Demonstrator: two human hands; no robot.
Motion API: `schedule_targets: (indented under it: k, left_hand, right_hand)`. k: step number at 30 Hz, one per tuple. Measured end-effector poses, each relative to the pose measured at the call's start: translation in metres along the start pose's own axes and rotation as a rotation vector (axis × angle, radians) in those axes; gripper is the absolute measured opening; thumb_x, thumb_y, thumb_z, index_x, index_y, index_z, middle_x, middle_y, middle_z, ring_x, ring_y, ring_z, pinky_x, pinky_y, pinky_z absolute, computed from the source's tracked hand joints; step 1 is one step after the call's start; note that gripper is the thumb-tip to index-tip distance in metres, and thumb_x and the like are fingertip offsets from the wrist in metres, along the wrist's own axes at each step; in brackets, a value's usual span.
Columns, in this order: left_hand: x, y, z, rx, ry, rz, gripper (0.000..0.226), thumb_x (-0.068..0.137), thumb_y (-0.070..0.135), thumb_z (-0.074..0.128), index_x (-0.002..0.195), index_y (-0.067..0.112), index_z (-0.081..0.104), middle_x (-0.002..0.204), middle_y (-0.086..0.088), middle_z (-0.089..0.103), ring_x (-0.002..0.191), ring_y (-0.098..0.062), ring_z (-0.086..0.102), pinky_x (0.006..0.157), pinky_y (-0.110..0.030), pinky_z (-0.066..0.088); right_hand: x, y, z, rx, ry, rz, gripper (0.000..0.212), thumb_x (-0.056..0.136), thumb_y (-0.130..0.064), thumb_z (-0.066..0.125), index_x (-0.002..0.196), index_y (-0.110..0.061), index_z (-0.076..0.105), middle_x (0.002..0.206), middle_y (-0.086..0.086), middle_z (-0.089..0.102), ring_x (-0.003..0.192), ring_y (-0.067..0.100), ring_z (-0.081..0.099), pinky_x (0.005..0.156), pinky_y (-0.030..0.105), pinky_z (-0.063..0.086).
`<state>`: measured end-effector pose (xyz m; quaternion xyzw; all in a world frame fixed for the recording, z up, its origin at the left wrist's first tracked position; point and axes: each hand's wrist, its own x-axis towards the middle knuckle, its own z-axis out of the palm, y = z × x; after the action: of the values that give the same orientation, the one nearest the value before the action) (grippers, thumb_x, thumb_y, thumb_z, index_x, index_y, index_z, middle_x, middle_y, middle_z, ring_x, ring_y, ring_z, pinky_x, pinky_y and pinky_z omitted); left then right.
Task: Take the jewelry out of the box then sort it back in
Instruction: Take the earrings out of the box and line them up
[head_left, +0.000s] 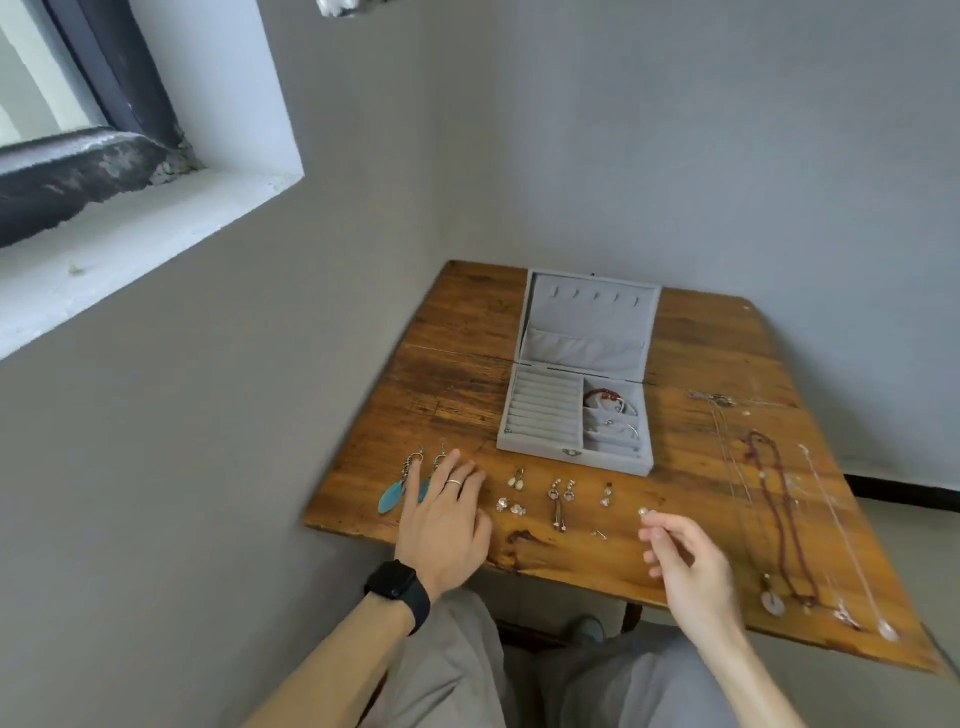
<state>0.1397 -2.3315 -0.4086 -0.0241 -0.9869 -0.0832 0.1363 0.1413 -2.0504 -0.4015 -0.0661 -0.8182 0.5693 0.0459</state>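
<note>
Grey velvet lines the jewelry box (574, 415), which is set on the wooden surface (457, 374) with its lid propped open. Bracelets (610, 410) are seen in its right-hand compartments, while the padded ring rolls on the left are bare. Earrings (558, 501) are laid out in a row in front of the box, with a pair of teal feather earrings (395, 488) at the left end. The left hand (444, 512), wearing a ring and a black watch (397, 584), is laid flat with the fingers spread, partly over one feather earring. The right hand (685, 561) is held just above the surface with its fingers curled; a small pale stud (644, 512) is seen at its fingertips, though whether it is pinched cannot be told. Necklaces (779, 519) are stretched out along the right side.
</note>
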Motion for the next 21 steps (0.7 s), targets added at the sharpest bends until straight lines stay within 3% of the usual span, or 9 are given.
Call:
schedule_targets:
  k: [2, 5, 9, 12, 21]
  left_hand:
    - [0.019, -0.003, -0.010, -0.022, 0.063, -0.010, 0.043, 0.088, 0.033, 0.047, 0.126, 0.022, 0.064, 0.131, 0.003, 0.063, 0.137, -0.018, 0.044, 0.118, -0.050, 0.022]
    - [0.058, -0.003, -0.026, 0.015, 0.070, 0.006, 0.041, 0.091, 0.034, 0.054, 0.131, 0.026, 0.059, 0.130, 0.004, 0.062, 0.131, -0.018, 0.047, 0.113, -0.044, 0.029]
    - [0.098, 0.004, -0.034, 0.126, -0.093, 0.097, 0.046, 0.096, 0.044, 0.051, 0.142, 0.039, 0.049, 0.144, 0.003, 0.051, 0.137, -0.020, 0.040, 0.113, -0.043, 0.028]
    - [0.110, 0.009, -0.031, 0.267, -0.172, 0.154, 0.040, 0.100, 0.048, 0.045, 0.138, 0.042, 0.054, 0.148, 0.002, 0.048, 0.139, -0.022, 0.037, 0.113, -0.044, 0.027]
    - [0.122, 0.026, -0.034, 0.292, -0.213, 0.175, 0.032, 0.095, 0.036, 0.050, 0.115, 0.028, 0.073, 0.131, 0.005, 0.059, 0.121, -0.019, 0.049, 0.099, -0.037, 0.042]
  right_hand:
    - [-0.002, 0.007, -0.003, 0.043, 0.026, 0.008, 0.026, 0.099, -0.009, 0.057, 0.097, -0.031, 0.069, 0.090, -0.007, 0.073, 0.073, 0.006, 0.067, 0.059, 0.022, 0.052]
    - [-0.003, 0.008, -0.001, 0.090, 0.030, 0.010, 0.023, 0.098, -0.008, 0.058, 0.097, -0.028, 0.070, 0.090, -0.015, 0.072, 0.069, 0.009, 0.066, 0.057, 0.024, 0.053]
    - [-0.001, 0.006, 0.000, 0.132, 0.035, 0.011, 0.024, 0.098, -0.008, 0.058, 0.095, -0.028, 0.071, 0.088, -0.015, 0.072, 0.064, 0.010, 0.065, 0.055, 0.023, 0.053]
    - [-0.001, 0.007, -0.005, 0.161, 0.022, 0.004, 0.024, 0.098, -0.007, 0.058, 0.098, -0.027, 0.071, 0.089, -0.014, 0.072, 0.065, 0.013, 0.066, 0.054, 0.024, 0.054]
    - [0.003, 0.011, -0.006, 0.241, 0.044, 0.021, 0.025, 0.098, -0.009, 0.058, 0.097, -0.029, 0.072, 0.088, -0.011, 0.072, 0.063, 0.012, 0.065, 0.050, 0.025, 0.053]
